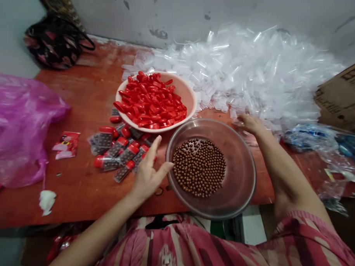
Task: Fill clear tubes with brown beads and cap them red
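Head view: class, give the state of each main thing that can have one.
Left hand: open, empty
Clear plastic pieces: loosely heaped
Right hand: by those pieces, grip unclear
Gray basin: upright, partly filled
Brown balls: loose in the basin
Peach bowl: upright, heaped
Red caps: loose in the bowl
Red-capped bottles: lying piled, contents visible
Purple plastic bag: crumpled
Black floral bag: opening unclear

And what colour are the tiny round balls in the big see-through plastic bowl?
The tiny, shiny round balls are brown, seen best in the head view.
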Action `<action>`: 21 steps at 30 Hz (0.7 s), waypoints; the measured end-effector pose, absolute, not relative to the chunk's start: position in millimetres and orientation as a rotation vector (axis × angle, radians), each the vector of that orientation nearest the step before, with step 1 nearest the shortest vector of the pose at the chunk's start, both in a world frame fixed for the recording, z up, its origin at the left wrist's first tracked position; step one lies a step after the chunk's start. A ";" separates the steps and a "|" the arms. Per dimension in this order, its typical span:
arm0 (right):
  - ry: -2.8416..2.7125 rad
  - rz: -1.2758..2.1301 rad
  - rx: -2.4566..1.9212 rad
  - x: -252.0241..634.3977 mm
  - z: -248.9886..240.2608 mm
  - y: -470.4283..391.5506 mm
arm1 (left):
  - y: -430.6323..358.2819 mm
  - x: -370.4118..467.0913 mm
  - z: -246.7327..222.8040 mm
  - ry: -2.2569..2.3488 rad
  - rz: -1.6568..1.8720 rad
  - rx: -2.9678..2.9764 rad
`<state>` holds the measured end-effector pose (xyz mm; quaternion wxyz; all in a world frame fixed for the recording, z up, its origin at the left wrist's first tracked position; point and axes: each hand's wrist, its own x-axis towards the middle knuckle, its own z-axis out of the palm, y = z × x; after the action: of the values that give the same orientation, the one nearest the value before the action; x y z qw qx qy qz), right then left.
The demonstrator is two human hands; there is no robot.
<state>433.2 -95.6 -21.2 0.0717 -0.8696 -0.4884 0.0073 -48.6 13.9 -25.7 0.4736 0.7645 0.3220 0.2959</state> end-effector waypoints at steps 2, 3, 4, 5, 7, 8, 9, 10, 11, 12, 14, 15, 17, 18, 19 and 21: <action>-1.357 -0.066 -2.594 411.9 -6.3 -98.4 | -1.1 -44.0 -28.1 0.731 0.633 1.857; -1.310 -0.131 -2.534 396.6 2.4 -99.6 | -6.4 -42.2 -28.5 0.726 0.595 1.869; -1.330 -0.161 -2.443 378.2 10.9 -100.3 | -10.2 -40.7 -28.6 0.732 0.569 1.885; -1.429 -0.147 -2.346 357.5 18.3 -100.3 | -12.7 -39.5 -28.6 0.736 0.553 1.901; -1.824 -0.052 -2.167 313.1 27.0 -97.3 | -15.0 -37.9 -28.9 0.726 0.556 1.918; -2.022 -0.050 -2.101 292.0 27.5 -94.2 | -15.3 -37.3 -29.3 0.716 0.572 1.920; -2.203 -0.084 -2.074 273.3 25.5 -90.2 | -15.5 -36.7 -29.8 0.710 0.590 1.920; -2.342 -0.129 -2.097 257.7 21.3 -85.7 | -15.6 -36.3 -30.5 0.705 0.605 1.918; -2.441 -0.172 -2.144 245.9 15.8 -80.9 | -15.8 -35.9 -31.2 0.700 0.617 1.916; -2.517 -0.209 -2.197 237.5 9.6 -76.1 | -16.1 -35.7 -31.9 0.696 0.625 1.912; -2.621 -0.237 -2.261 229.1 -2.1 -67.7 | -17.0 -35.4 -33.1 0.687 0.640 1.900; -2.666 -0.228 -2.251 227.2 -6.8 -64.1 | -17.5 -35.3 -33.7 0.683 0.647 1.895; -2.730 -0.177 -2.166 223.8 -12.9 -57.8 | -18.3 -35.2 -34.9 0.678 0.668 1.885; -2.745 -0.135 -2.105 221.1 -14.5 -54.8 | -18.6 -35.1 -35.5 0.674 0.679 1.878; -2.750 -0.080 -2.038 217.4 -15.5 -52.0 | -18.9 -34.9 -36.0 0.668 0.689 1.869; -2.729 0.055 -1.921 207.9 -16.9 -46.8 | -19.1 -34.6 -36.5 0.658 0.705 1.852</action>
<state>207.9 -46.8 -16.9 -0.0979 -0.5728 -0.8136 0.0164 -34.6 -19.1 -36.5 0.5028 0.7666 0.2723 0.2920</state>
